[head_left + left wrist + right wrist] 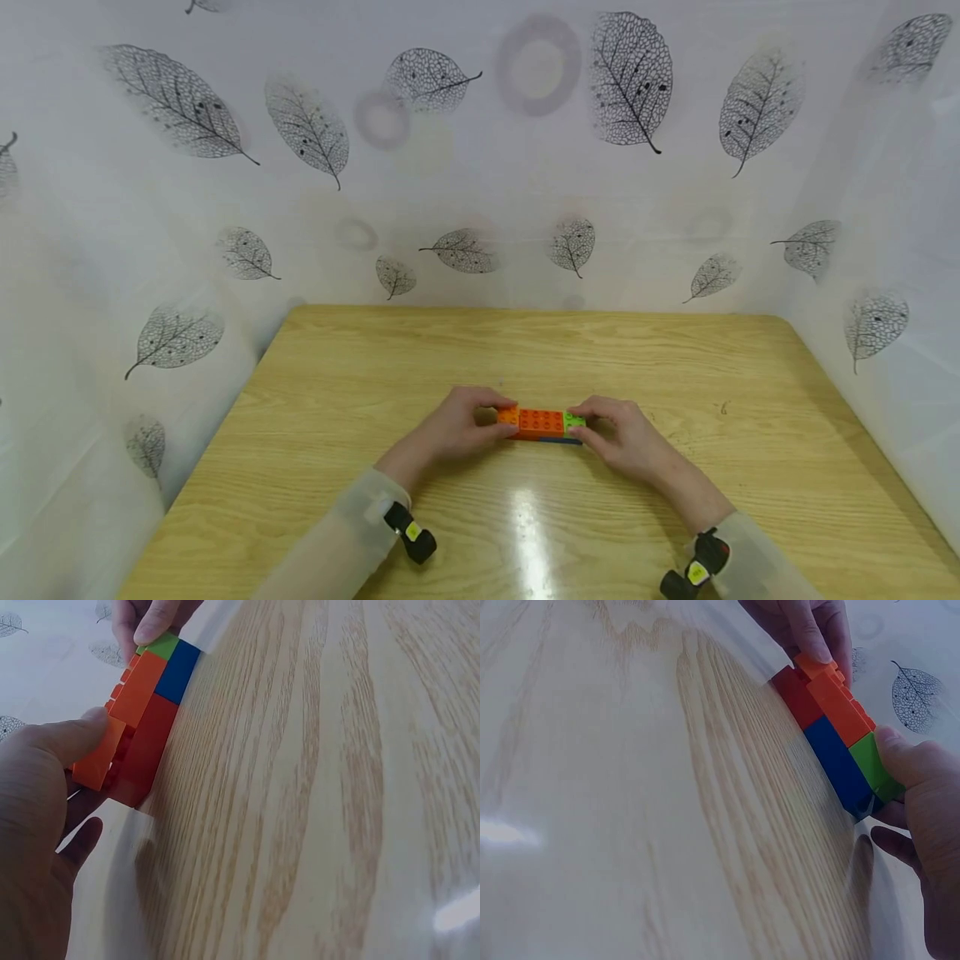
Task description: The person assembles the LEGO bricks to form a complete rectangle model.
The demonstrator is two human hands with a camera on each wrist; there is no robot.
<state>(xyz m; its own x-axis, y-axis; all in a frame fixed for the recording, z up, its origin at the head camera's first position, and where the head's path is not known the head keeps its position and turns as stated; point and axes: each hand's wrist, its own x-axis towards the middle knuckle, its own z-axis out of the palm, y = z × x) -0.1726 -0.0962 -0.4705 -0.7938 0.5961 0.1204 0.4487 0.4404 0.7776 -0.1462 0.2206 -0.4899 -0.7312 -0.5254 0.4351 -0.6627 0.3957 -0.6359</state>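
A two-layer row of toy building bricks stands on the table. Its lower layer is a red brick (152, 739) beside a blue brick (836, 765). On top run a small light-orange brick (508, 415), a longer orange-red brick (542, 422) with studs up, and a small green brick (573, 421). My left hand (461, 423) pinches the light-orange brick at the row's left end between thumb and fingers. Red studs show in a narrow gap beneath that brick in the left wrist view. At the other end, my right hand (624, 433) pinches the green brick.
The wooden table (360, 350) extends around the bricks on all sides. Behind it and at both sides hangs a pale cloth (480, 183) printed with dark leaves. Each sleeved wrist wears a small black camera, the left camera (410, 533) and the right camera (697, 568).
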